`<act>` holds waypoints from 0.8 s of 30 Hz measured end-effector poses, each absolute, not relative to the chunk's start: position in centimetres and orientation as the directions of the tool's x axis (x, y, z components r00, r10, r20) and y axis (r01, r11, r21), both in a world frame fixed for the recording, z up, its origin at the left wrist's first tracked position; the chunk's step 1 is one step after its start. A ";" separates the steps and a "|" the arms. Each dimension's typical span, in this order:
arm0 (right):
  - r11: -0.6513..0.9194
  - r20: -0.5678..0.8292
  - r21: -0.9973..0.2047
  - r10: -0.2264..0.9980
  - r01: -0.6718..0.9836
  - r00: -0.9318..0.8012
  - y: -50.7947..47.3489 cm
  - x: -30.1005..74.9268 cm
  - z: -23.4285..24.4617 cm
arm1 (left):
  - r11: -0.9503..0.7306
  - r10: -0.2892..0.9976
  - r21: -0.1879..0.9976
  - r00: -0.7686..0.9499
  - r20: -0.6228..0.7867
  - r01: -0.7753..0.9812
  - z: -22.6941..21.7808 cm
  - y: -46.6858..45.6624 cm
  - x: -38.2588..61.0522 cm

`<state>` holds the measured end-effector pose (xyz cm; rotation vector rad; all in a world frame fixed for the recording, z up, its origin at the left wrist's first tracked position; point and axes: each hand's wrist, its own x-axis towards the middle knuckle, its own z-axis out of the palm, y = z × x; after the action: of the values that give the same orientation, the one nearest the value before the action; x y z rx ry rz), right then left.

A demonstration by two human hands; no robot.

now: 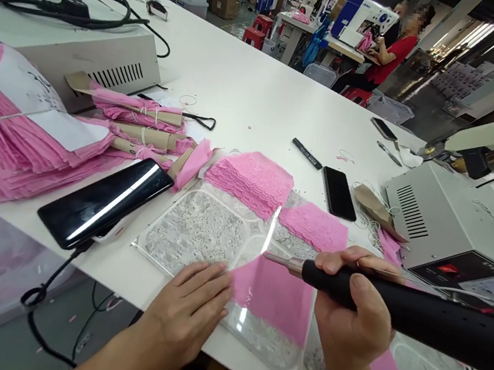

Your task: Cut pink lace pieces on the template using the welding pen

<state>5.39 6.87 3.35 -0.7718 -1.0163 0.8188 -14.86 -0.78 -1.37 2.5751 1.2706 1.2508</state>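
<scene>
Right hand (351, 316): grip closed fully around the handle of a black cutting tool (418, 318), whose metal tip (281, 261) meets the upper edge of a pink lace strip (275, 297). Left hand (192, 311): grip open, holding nothing, fingers flat against the strip's left edge. The strip lies on a clear plate (195, 227) at the near edge of the white surface (253, 91); a lace stack (250, 179) sits just behind.

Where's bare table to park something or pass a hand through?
Widest bare stretch: the white table beyond the pink lace stack, between the left control box and the marker. Crowded: near edge, where left hand and right hand with black tool work over the clear sheet; pink bundles fill the left.
</scene>
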 end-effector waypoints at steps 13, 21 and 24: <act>0.423 0.372 -0.879 0.897 -0.221 0.238 6.0 5.0 3.3 | -0.680 0.673 0.333 0.375 0.638 0.653 -1.7 -1.4 -15.5; 0.438 0.400 -0.877 0.893 -0.198 0.206 5.9 5.2 3.2 | -0.668 0.689 0.342 0.375 0.621 0.661 -1.5 -1.5 -15.6; 0.421 0.377 -0.876 0.902 -0.236 0.209 5.6 5.0 3.3 | -0.674 0.683 0.344 0.373 0.629 0.654 -1.5 -1.5 -15.6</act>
<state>5.03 5.60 3.29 -0.7790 -1.0651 0.9146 -15.62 -1.49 -1.50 2.5722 1.2526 1.2061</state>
